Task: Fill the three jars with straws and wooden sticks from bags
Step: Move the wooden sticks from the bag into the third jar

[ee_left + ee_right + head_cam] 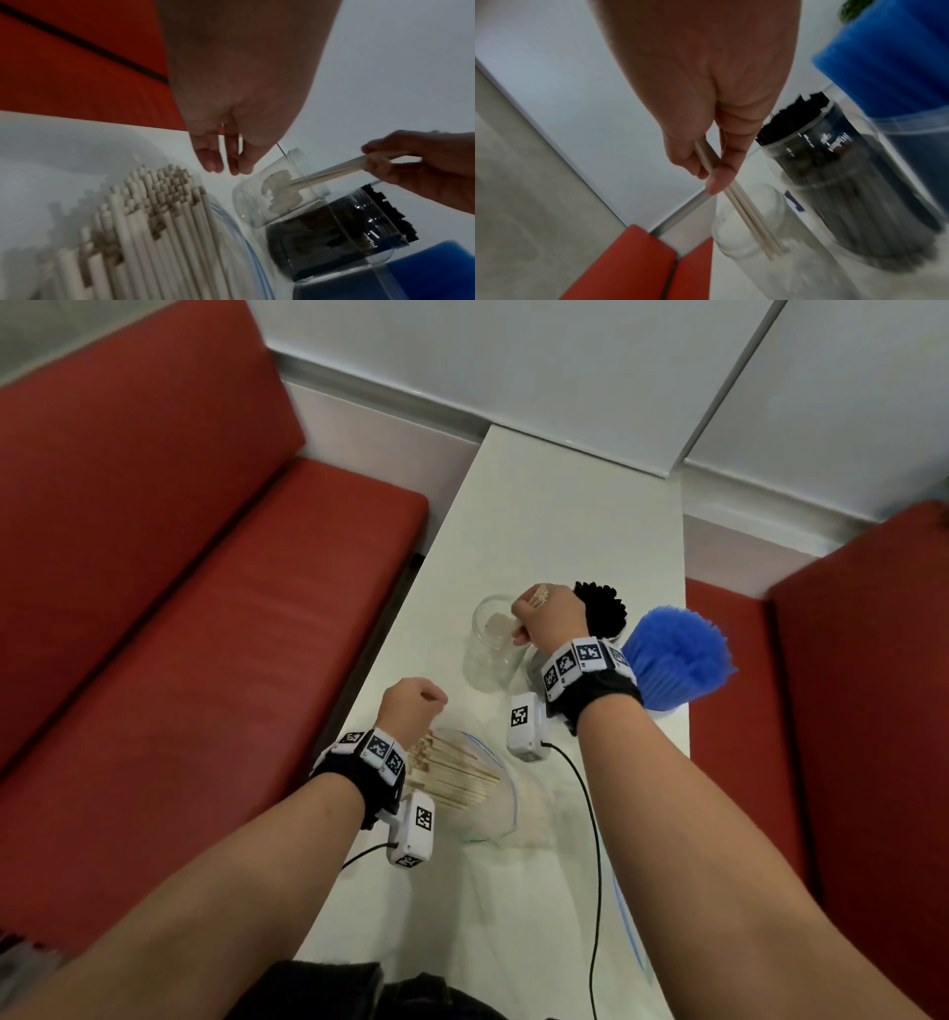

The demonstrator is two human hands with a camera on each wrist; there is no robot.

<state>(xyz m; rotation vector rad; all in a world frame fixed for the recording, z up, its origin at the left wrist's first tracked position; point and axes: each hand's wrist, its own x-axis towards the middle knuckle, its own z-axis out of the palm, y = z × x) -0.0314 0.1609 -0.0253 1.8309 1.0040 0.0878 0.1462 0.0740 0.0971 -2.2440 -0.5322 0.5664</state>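
Note:
My right hand (529,618) pinches a few pale wooden sticks (746,213) between thumb and fingers. Their lower ends reach into the clear jar (490,644) standing mid-table, which otherwise holds no sticks. In the left wrist view the same sticks (334,172) slant through the jar's mouth. My left hand (418,703) hovers just left of the jar, above an open zip bag of wooden sticks (457,778). Its fingers (213,162) hang loosely curled and hold nothing. A jar of black straws (606,608) and a jar of blue straws (678,654) stand behind my right hand.
The narrow white table (554,516) runs between two red benches (205,608), its far half bare. A flat clear zip bag (629,927) lies near the front right edge. Black cables (590,814) trail from the wrist cameras across the table.

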